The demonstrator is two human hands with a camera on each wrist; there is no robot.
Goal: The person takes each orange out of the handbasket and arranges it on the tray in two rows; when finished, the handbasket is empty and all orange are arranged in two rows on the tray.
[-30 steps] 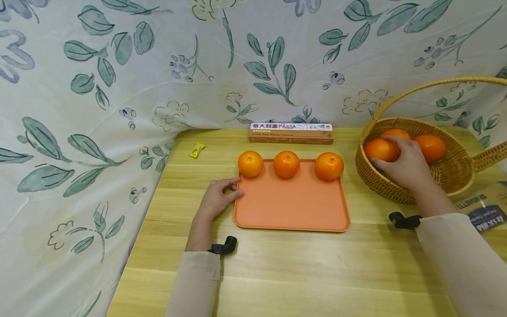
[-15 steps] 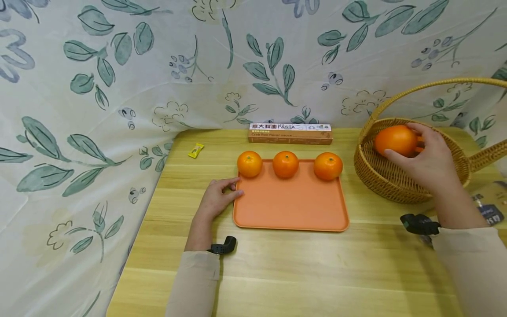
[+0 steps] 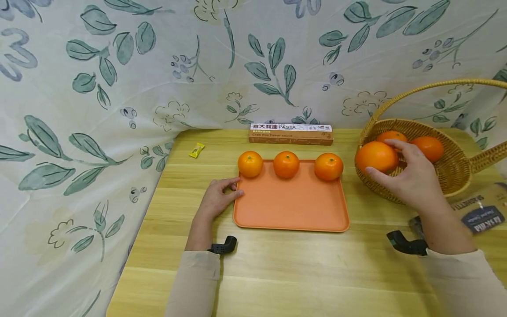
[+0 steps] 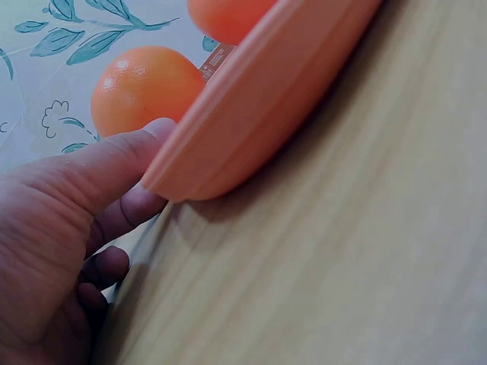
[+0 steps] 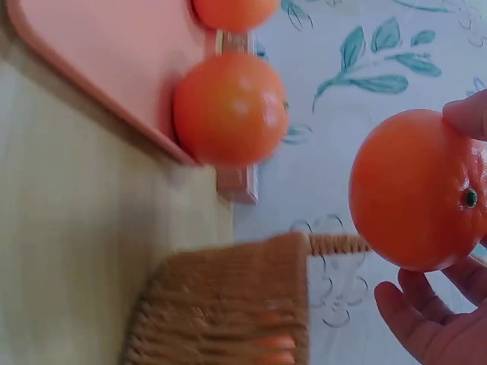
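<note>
My right hand (image 3: 417, 178) grips an orange (image 3: 376, 156) over the left front rim of the wicker basket (image 3: 390, 191). In the right wrist view, that orange (image 5: 415, 190) is up off the basket, between thumb and fingers. Two more oranges lie in the basket, one at the back (image 3: 392, 135) and another at the right (image 3: 428, 149). My left hand (image 3: 218, 198) pinches the left rim of the pink-orange tray (image 3: 293, 202); in the left wrist view its thumb is on the edge. Three oranges (image 3: 286, 164) sit in a row along the tray's far edge.
A pasta box (image 3: 291, 134) lies behind the tray. The small yellow wrapped candy (image 3: 196, 150) is at the back left. A spaghetti packet (image 3: 481, 211) lies at the right, partly behind my right forearm. The basket's tall handle (image 3: 431, 82) arches over it. Patterned cloth (image 3: 158, 66) hangs behind the table.
My right hand takes an orange up in the basket, shifts right with it, then comes back left and nearer, to the basket's left rim. My left hand stays at the tray.
</note>
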